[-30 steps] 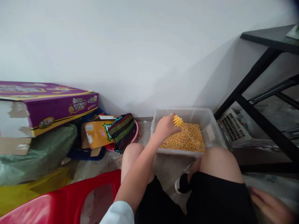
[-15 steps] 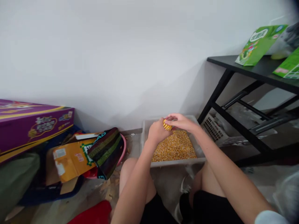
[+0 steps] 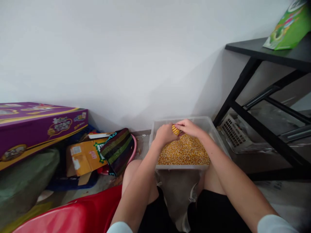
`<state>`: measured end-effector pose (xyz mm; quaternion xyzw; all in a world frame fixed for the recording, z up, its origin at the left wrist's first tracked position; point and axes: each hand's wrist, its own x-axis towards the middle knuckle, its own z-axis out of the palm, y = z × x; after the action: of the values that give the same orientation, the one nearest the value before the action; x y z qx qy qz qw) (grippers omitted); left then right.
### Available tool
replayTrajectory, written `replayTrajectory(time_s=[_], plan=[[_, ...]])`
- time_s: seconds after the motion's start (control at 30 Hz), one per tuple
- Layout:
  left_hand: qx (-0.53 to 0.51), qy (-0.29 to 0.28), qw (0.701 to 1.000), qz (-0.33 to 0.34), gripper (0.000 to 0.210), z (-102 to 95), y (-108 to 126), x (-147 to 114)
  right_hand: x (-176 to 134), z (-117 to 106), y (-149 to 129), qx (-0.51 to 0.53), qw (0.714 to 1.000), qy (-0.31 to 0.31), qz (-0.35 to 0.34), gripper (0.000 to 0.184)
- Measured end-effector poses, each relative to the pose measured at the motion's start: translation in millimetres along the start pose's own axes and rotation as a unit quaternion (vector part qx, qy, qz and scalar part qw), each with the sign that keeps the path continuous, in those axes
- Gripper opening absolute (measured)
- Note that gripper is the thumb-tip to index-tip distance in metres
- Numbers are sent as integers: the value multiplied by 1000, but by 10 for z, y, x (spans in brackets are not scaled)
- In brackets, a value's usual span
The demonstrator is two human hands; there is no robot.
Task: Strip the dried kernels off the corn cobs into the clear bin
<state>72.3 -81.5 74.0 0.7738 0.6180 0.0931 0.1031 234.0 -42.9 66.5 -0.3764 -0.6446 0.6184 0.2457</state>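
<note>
An ear of corn (image 3: 175,130) with yellow kernels is held between my two hands. My left hand (image 3: 166,134) wraps around it from the left, hiding most of its length. From the right, the thumb and fingers of my right hand (image 3: 188,127) press on its exposed end. Below both hands is a pale plastic bin (image 3: 184,167), with a heap of loose corn kernels (image 3: 184,150) inside it. The bin sits in front of my knees.
To the left are a purple carton (image 3: 48,129), a flattened orange box (image 3: 87,157), a striped mesh bag (image 3: 118,152) over a pink basin (image 3: 133,149), and a red plastic surface (image 3: 73,213). A black table (image 3: 257,48) and white basket (image 3: 234,132) stand right.
The camera view has turned left, so the surroundings sit further right and more of the red surface shows. Both hands stay on the ear of corn, with slightly shifted fingers.
</note>
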Motion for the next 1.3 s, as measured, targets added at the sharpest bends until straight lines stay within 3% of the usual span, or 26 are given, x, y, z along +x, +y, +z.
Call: replayTrajectory(time_s=[0.2,0.33,0.53,0.7,0.93,1.3], plan=[[15,-43,998,36,58,-157,137,68,-158,-211,-96,13,1000,-23,1,28],[77,-51,994,54,63,-126,165,128,-184,-296,-42,-24,999,-13,31,30],[107,-77,990,45,54,54,123,248,-48,-201,141,-253,964,84,-6,19],[92,-72,992,50,60,70,130,375,23,-158,127,-356,921,154,-28,17],[88,-111,988,54,58,125,152,401,69,-148,141,-404,907,121,-3,13],[120,-89,987,61,59,69,195,256,6,-6,58,-450,877,170,20,14]])
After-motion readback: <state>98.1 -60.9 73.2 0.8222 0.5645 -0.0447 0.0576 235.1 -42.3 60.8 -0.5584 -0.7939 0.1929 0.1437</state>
